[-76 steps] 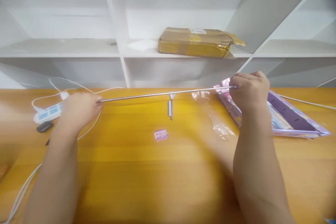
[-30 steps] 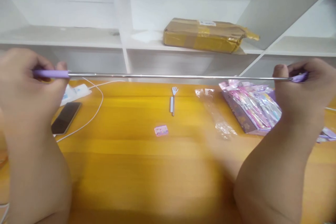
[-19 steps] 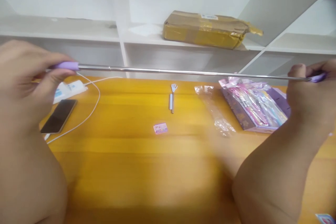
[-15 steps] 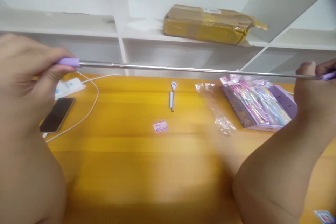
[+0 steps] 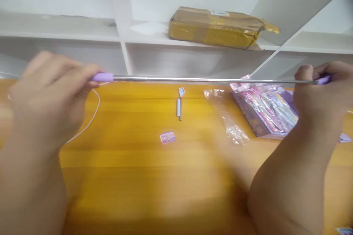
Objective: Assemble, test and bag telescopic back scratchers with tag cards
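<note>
The left hand (image 5: 56, 90) and the right hand (image 5: 327, 93) are both closed on a rod (image 5: 204, 80), one at each end. It is thin, shiny metal, stretched almost level between them and raised above the surface (image 5: 129, 187). The left hand has its fingers curled round a lilac grip (image 5: 102, 77), part of which sticks out past the thumb side toward the middle. The right hand pinches a purple tip (image 5: 324, 79), with the thumb along the near side of the metal; the rest of that tip is hidden in the fingers. Between the hands and below the rod lies a small rake (image 5: 181, 97) with a pale, pronged head and a metal stem, a light blue bar (image 5: 178, 107) just beside the stem. Nearer the person than these is a pink and purple card (image 5: 167, 137), printed with a picture and lettering too small to read. Inward from the right hand, a clear wrapper (image 5: 228, 125) lies crumpled, and next to it a purple box (image 5: 255, 123) patterned with stars holds packets (image 5: 268, 106) in clear film, partly behind the right forearm; any print on them is blurred. A white cable (image 5: 96, 112) curves out beside the left hand. Beyond both hands, on a white shelf (image 5: 149, 36), rests a taped brown carton (image 5: 215, 29) bearing a white label (image 5: 220, 13) whose text cannot be made out.
</note>
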